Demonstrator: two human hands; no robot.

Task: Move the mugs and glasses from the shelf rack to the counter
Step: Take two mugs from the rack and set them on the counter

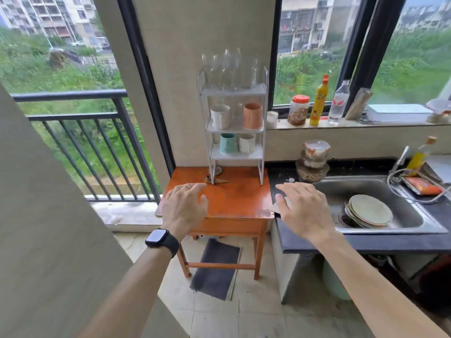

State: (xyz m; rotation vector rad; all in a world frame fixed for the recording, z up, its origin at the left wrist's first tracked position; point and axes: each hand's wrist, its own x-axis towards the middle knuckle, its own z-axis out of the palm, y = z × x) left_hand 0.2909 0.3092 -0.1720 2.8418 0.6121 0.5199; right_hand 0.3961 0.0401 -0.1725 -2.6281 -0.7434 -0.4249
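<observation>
We've got nothing in hand: left hand (pixel 183 208) and right hand (pixel 305 211) both spread wide, short of the shelf rack (pixel 264 118). Stemmed glasses (pixel 225 70) crowd the top tier, mugs (pixel 253 115) fill the two below. Risk: rack looks narrow and tall, snagging one stem could topple its neighbours; counter (pixel 366 242) space beside the sink (pixel 400 230) is tight
</observation>
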